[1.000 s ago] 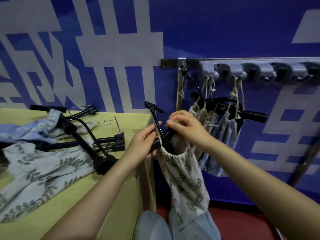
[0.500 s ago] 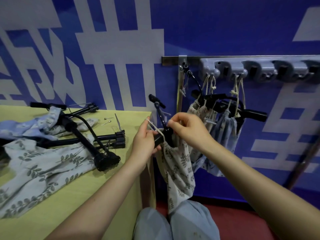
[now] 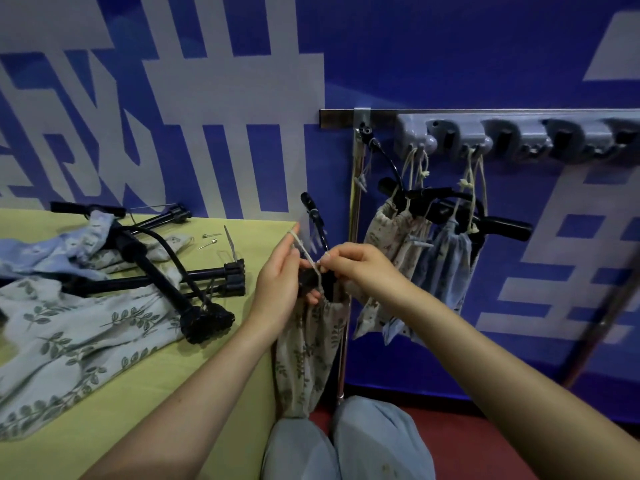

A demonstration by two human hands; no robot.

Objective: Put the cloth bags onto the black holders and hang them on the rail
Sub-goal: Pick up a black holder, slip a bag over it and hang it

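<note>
Cream drawstring (image 3: pixel 304 249) pinched by both hands (image 3: pixel 277 289) (image 3: pixel 360 268) above leaf-print bag (image 3: pixel 308 351).

large white characters on blue wall (image 3: pixel 450 57) — cropped, unreadable

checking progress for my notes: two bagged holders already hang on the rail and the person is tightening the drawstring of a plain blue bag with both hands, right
Not quite. The bag in hand is beige with a leaf print, not plain blue, as the head view shows. The rest holds: two bagged holders hang on the rail, and the left hand and right hand both pinch its drawstring.
</note>
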